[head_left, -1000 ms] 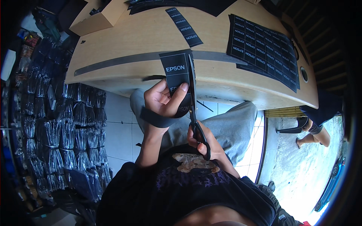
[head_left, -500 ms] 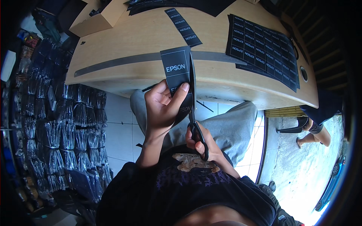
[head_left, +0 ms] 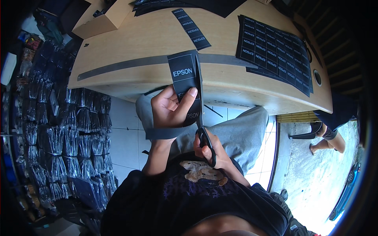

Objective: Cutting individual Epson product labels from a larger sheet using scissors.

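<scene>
My left hand (head_left: 164, 109) pinches a black strip of printed labels (head_left: 182, 63) with white lettering, holding it upright in front of the table's near edge. My right hand (head_left: 221, 154) grips the handles of black-handled scissors (head_left: 200, 118). Their blades point away from me and lie along the right edge of the label strip. A narrow dark band (head_left: 165, 133), seemingly a trimming, curls across my left wrist; whether it is still joined to the strip I cannot tell. Farther off, another label strip (head_left: 191, 28) lies flat on the table (head_left: 130, 45).
Stacked black label sheets (head_left: 271, 51) lie at the table's right. A metal ruler (head_left: 118, 66) runs along the near edge. An open cardboard box (head_left: 98, 23) stands far left. Plastic-wrapped bundles (head_left: 71, 145) fill the left side. Another person's legs (head_left: 332, 139) show at right.
The narrow dark band has come into view across my left wrist. The scissors' blades have shifted slightly along the strip's right edge, while both hands stay nearly in place.
</scene>
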`<state>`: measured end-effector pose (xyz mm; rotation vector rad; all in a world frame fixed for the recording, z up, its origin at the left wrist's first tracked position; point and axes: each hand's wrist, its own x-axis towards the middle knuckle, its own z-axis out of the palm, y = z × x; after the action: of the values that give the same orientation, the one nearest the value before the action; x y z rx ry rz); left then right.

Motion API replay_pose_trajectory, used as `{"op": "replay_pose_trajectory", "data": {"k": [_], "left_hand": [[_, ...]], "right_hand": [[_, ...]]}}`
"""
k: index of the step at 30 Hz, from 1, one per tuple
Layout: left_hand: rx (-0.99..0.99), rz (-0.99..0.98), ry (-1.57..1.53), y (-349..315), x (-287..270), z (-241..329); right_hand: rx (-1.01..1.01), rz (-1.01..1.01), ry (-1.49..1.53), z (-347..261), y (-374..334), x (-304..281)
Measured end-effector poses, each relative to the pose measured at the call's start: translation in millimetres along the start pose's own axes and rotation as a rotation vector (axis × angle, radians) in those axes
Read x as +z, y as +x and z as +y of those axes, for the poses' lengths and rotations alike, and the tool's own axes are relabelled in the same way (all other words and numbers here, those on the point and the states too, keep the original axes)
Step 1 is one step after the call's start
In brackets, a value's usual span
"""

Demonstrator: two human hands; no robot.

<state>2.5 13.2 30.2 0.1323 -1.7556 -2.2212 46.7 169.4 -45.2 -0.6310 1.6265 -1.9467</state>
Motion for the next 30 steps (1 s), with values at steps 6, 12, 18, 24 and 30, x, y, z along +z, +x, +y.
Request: {"op": "replay_pose_trajectory", "data": {"k": [6,12,18,24,30], "left_hand": [[-0.02,-0.013,-0.031,0,0,1],[-0.015,-0.056,0.005,4,-3,1],[0.004,-0.026,-0.001,15,-3,17],[0.078,-0.016,0.041,11,4,8],[0.069,-0.038,0.031,2,8,2]], "right_hand": [[0.003,-0.01,0.009,2,0,-3],[0.013,0.007,0.0,2,-1,-4],[-0.011,-0.013,-0.001,-2,-2,-4],[-0.045,-0.081,0.074,-4,1,-5],[-0.05,-0.065,0.073,-3,3,-7]]}}
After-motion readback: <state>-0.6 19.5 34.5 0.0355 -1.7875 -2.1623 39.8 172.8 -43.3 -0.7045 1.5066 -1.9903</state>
